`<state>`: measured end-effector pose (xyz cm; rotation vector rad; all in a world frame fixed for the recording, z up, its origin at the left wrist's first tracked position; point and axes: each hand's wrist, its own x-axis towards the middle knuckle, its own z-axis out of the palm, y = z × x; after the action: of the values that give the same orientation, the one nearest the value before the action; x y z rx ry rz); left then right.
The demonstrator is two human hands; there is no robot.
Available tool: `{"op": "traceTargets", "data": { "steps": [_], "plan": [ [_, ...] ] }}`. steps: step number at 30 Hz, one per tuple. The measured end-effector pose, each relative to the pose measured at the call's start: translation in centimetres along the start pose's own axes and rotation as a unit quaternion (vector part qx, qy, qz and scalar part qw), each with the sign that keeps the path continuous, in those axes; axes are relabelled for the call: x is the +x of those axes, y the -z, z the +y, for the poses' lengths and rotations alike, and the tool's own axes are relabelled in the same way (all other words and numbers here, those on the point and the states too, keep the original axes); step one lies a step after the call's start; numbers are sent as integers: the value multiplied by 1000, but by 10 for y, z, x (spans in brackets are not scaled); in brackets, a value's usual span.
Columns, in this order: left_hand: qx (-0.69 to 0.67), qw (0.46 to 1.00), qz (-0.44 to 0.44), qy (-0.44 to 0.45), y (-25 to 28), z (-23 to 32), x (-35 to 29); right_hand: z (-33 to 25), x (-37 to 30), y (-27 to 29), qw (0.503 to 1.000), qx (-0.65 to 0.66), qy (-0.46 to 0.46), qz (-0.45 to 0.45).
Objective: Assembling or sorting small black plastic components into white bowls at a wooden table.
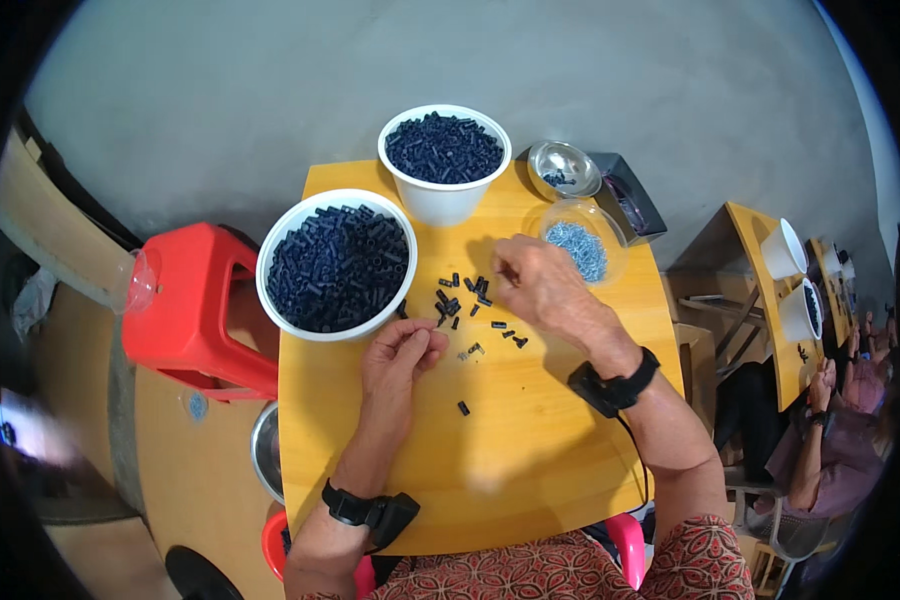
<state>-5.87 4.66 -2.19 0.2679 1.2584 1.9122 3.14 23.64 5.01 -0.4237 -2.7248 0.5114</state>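
Note:
My left hand [402, 358] rests low over the yellow table [530, 450], in front of the nearer white bucket. Its thumb and index finger are pinched together; whatever they hold is too small to make out. My right hand [538, 280] is raised beside the clear bowl of small silver screws [578, 250], its fingers curled closed and their tips hidden. Between the hands lie several loose short black plastic tubes [448, 305], with a few small metal bits [472, 350] below them. One single black tube [463, 408] lies nearer to me.
Two white buckets full of black tubes, a nearer bucket [288, 318] and a farther bucket [440, 205], stand at the left and back. A steel bowl [565, 165] and a black box [635, 200] sit back right. A red stool [185, 310] is left; another person [820, 460] sits right.

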Motion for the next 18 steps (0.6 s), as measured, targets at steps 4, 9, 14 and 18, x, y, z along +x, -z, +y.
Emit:
{"op": "traceTargets", "data": {
  "steps": [4,9,14,18],
  "plan": [
    [13,1000,-7,-11,-1,3,2,9,-20,4,999,16,-49,-1],
    [13,1000,-6,3,1,-5,3,30,-32,-21,988,112,-107,-18],
    [7,1000,-4,-2,0,-2,1,31,-42,-21,968,184,-166,-33],
    [14,1000,-4,1,-1,-1,1,27,-44,-13,952,233,-189,-55]
  ]
}}
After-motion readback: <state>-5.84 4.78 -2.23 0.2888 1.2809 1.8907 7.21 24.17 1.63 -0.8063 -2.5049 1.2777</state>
